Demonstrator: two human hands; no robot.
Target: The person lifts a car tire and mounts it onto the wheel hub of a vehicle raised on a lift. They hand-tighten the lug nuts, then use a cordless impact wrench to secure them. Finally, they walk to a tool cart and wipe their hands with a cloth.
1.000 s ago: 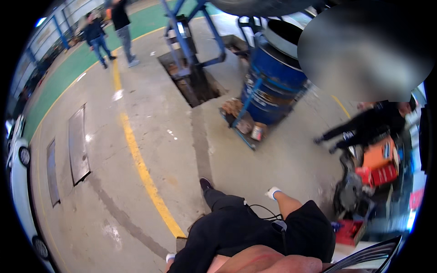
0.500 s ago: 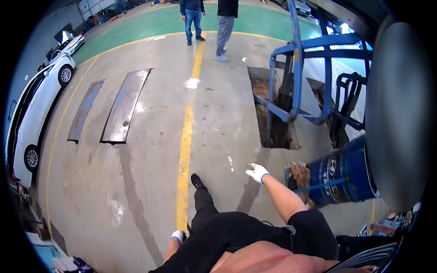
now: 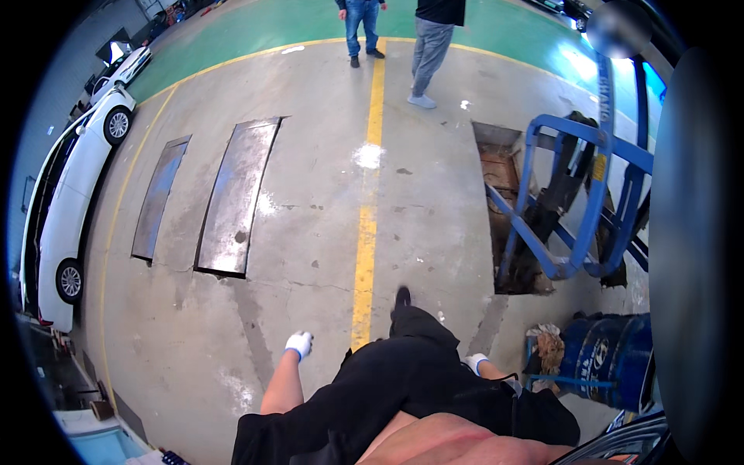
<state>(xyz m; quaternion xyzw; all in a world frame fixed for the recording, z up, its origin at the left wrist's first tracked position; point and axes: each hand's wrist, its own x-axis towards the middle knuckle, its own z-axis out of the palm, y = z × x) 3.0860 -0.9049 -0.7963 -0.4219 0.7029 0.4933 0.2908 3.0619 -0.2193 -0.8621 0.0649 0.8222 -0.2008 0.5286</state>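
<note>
My left hand, in a white glove with a blue cuff edge, swings over the concrete floor left of the yellow line. Its fingers are loosely bent, with nothing visible in them. Beside my right thigh is my right hand, gloved the same way and small in view; how its fingers lie cannot be made out. My dark-clothed leg reaches forward to a black shoe just right of the line. Nearest to my right hand are a brownish crumpled heap and a blue drum.
Blue metal frame stands by an open floor pit ahead right. Metal plates lie in the floor ahead left. A white car is parked far left. Two people stand ahead near the green floor.
My left hand has swung forward, while my right hand has dropped back beside my thigh. The view has shifted, so the floor line, frame and drum now sit farther right.
</note>
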